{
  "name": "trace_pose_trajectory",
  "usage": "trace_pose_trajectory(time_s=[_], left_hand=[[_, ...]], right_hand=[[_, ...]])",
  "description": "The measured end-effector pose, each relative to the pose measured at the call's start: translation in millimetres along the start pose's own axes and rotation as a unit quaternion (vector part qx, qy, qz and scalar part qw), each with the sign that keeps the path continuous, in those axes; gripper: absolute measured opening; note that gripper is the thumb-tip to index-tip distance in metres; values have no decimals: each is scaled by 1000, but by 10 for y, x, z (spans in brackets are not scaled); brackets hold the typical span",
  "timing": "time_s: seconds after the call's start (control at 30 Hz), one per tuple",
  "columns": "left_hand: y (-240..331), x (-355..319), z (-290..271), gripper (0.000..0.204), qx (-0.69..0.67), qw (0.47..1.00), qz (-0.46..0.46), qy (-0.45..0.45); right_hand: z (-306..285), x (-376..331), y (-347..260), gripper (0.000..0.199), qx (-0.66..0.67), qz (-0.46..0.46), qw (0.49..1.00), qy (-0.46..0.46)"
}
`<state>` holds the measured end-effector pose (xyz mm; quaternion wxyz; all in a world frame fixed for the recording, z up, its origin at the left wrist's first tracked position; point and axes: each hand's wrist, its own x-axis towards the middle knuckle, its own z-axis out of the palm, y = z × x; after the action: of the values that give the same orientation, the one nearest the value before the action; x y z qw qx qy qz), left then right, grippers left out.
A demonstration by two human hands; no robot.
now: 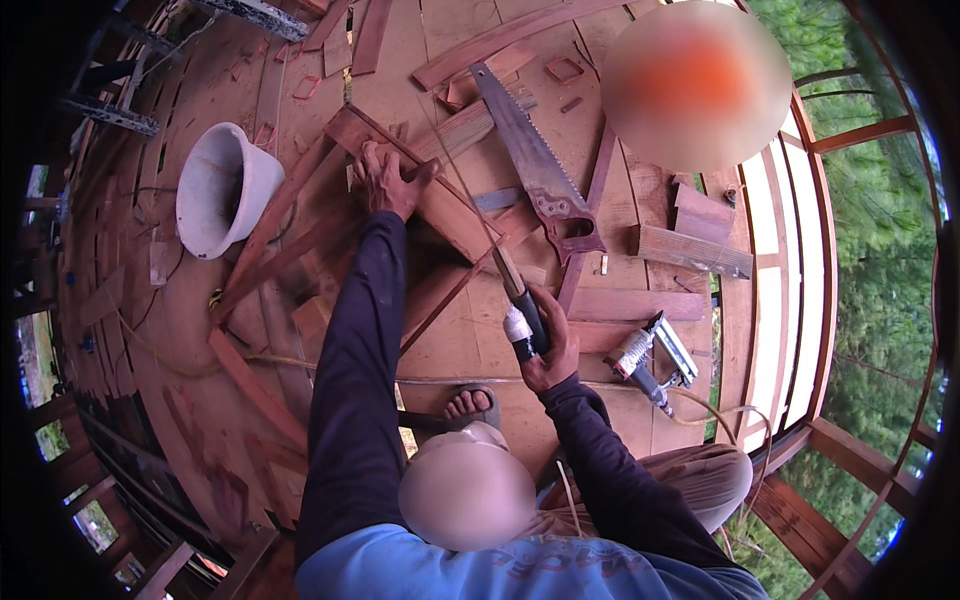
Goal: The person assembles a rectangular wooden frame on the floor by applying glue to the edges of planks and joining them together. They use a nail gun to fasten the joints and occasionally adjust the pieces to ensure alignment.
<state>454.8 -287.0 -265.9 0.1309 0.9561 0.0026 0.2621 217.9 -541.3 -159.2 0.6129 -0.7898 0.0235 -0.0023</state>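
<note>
My left hand grips the upper end of a reddish-brown wooden frame, fingers curled over its edge. My right hand is closed round the dark handle of a long, thin-bladed tool. Its narrow blade runs up along the frame's right side; whether it touches the wood, I cannot tell. A white-wrapped piece with a dark band shows beside the handle at my right hand; its kind is unclear. A hand saw with a worn wooden handle lies to the right of the frame.
A white bucket lies tipped at the left. A staple or nail gun with a yellowish hose sits right of my right hand. Wood blocks and boards lie on the plank floor. A blurred orange-and-grey shape is at upper right.
</note>
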Motion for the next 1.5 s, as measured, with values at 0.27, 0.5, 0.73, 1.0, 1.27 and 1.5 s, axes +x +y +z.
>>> trace_pose_trajectory(time_s=[0.27, 0.5, 0.73, 1.0, 1.27, 1.5], left_hand=[[-202, 112, 146, 53, -86, 988, 79, -97], [-226, 91, 282, 52, -35, 993, 62, -99], [-291, 45, 369, 49, -56, 994, 71, -66], [-188, 101, 210, 60, -11, 991, 69, -117], [-221, 107, 231, 58, 4, 991, 81, -105], [-180, 102, 230, 49, -25, 993, 82, -81]], right_hand=[[186, 197, 32, 56, -104, -23, 994, -3], [255, 211, 29, 58, -107, -14, 994, -16], [303, 154, 49, 58, -90, -25, 995, -28], [313, 190, -2, 80, -78, 1, 996, -54], [282, 137, -178, 75, -90, 29, 994, -47], [252, 234, -287, 72, -89, 37, 994, -60]])
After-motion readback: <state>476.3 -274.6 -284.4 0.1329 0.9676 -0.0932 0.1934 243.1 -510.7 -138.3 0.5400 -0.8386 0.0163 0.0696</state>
